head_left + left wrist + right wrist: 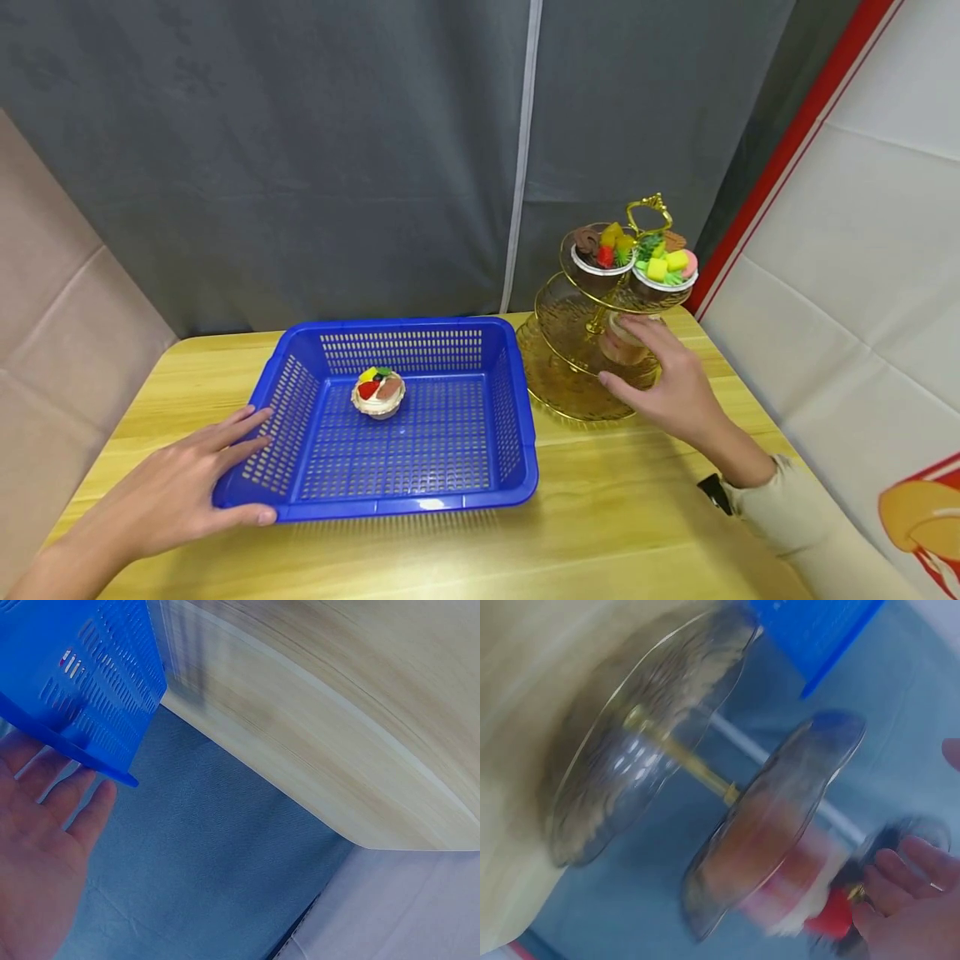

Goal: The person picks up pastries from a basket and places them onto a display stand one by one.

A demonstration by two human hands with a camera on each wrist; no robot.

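Observation:
My left hand point(191, 475) rests on the left rim of a blue plastic basket point(405, 506), fingers fairly straight and thumb by the front corner. In the left wrist view its fingers point(71, 791) reach the basket's edge. A small toy tart point(378, 398) with cream and fruit sits inside the basket. My right hand point(671, 387) reaches to the middle tier of a gold-rimmed stand point(573, 412), thumb and fingers spread apart. There, a layered cake cup point(784, 862) with white cream and a red top stands beside the fingertips, partly hidden by the hand in the head view.
On the stand's top tier are two dessert cups, one with brown and red toppings point(603, 254), the other with yellow and green point(663, 268). A gold handle point(651, 214) rises above them. A grey curtain point(337, 167) hangs behind the wooden table point(600, 533).

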